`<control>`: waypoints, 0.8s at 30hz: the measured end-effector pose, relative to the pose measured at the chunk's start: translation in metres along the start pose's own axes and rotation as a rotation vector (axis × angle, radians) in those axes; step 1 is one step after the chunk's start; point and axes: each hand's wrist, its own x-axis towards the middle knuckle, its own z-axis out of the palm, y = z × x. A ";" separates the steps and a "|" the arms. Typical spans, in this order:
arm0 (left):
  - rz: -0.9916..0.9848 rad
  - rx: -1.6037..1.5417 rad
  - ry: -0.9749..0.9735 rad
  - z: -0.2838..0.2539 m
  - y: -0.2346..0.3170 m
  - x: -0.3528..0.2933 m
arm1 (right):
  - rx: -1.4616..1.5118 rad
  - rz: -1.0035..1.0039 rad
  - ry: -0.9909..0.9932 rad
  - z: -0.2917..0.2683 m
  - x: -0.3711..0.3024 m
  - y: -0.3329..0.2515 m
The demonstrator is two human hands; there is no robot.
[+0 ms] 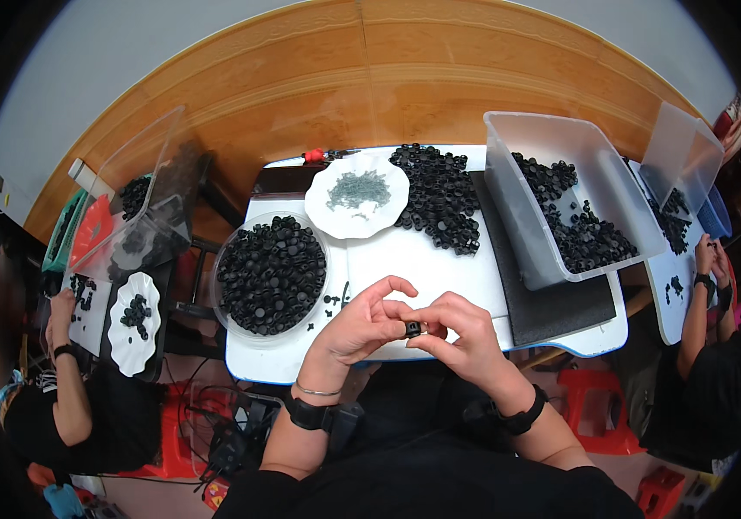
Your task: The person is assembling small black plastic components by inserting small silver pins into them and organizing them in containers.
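Note:
Above the table's near edge, my left hand (pixel 360 327) pinches a small black plastic part (pixel 413 329) between thumb and fingertips, with its index finger raised and curved. My right hand (pixel 467 336) meets it there, thumb and fingers closed against the part's right side. Something tiny and pale shows between the right fingertips, too small to name. Beyond the hands stands a round clear tub (pixel 272 275) heaped with black round caps. A white scalloped plate (pixel 318 212) bears a pile of small translucent pieces (pixel 359 190). Black caps (pixel 435 195) lie heaped beside the plate.
A large clear bin (pixel 509 199) with black parts stands on a black mat (pixel 561 316) at right. Several tiny black pieces (pixel 330 300) lie near the tub. Red-handled pliers (pixel 314 156) lie at the back. Co-workers' hands (pixel 62 304) work at side tables; red stools (pixel 595 406) stand below.

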 end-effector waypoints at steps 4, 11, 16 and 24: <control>0.052 0.120 -0.011 0.000 0.009 -0.006 | -0.091 -0.113 -0.012 0.004 0.004 0.000; 0.027 0.245 0.019 0.002 0.025 -0.016 | -0.110 -0.203 -0.053 0.010 0.012 0.001; 0.020 0.270 0.075 0.001 0.030 -0.029 | -0.069 -0.205 -0.076 0.023 0.016 0.000; 0.339 0.876 0.653 -0.047 0.076 -0.077 | 0.006 0.003 -0.052 0.026 0.023 0.020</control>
